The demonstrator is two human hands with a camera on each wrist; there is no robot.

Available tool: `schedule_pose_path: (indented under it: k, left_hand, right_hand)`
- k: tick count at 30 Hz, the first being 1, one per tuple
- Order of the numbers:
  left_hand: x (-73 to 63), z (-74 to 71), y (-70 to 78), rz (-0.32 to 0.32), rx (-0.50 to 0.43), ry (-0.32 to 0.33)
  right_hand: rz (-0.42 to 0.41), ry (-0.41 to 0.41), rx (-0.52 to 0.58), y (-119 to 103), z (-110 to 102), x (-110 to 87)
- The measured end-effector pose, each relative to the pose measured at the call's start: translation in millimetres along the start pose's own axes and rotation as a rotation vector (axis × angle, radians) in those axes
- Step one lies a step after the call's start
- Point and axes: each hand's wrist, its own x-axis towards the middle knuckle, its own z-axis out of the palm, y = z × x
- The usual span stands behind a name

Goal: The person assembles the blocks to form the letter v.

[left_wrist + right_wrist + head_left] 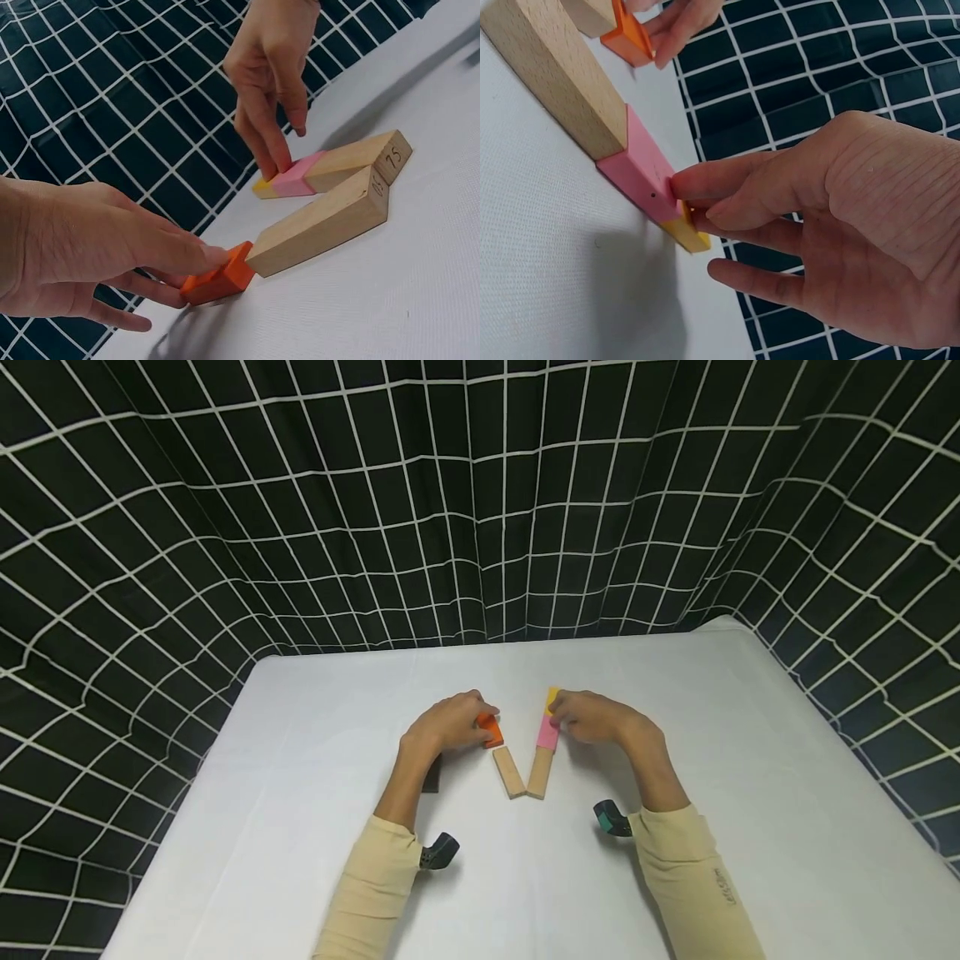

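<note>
My left hand (450, 722) pinches an orange block (220, 279) between thumb and fingers, close to the end of a plain wooden block (509, 772). A second plain wooden block (539, 772) meets the first at the near end, so the two form a V. Handwritten digits mark their near ends in the left wrist view. A pink block (640, 166) continues the right-hand line, followed by a yellow block (694, 234) at its far end. Fingertips of my right hand (595, 717) touch the pink and yellow blocks from above, the thumb held apart from them.
A dark flat object (431, 775) lies partly hidden by the left forearm. White cloth covers the table (300, 793). Black curtains with white netting (480, 502) stand behind it and along both sides. A small black device (439, 852) sits at each wrist.
</note>
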Motion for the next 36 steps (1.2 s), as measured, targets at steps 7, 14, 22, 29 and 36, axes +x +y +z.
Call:
schedule_pose_path:
  k: [7,14,22,29,36]
  left_hand:
    - [2.6,2.7,2.3,0.017,-0.024,-0.029]
    - [1.5,1.4,6.3,0.019,-0.033,-0.044]
    - [1.1,1.1,6.5,-0.008,-0.024,-0.056]
    - [0.4,0.3,7.2,-0.036,-0.018,-0.047]
    - [1.3,1.8,7.1,-0.038,-0.020,-0.057]
  right_hand:
    - [-0.014,0.003,0.010,1.1,0.1,0.4]
    - [0.000,0.002,-0.001,0.6,0.8,2.2]
    - [-0.006,0.006,0.006,-0.8,1.2,2.0]
    - [-0.008,0.011,0.001,-1.1,-0.5,1.4]
    - [-0.022,0.006,0.002,1.5,0.3,0.2]
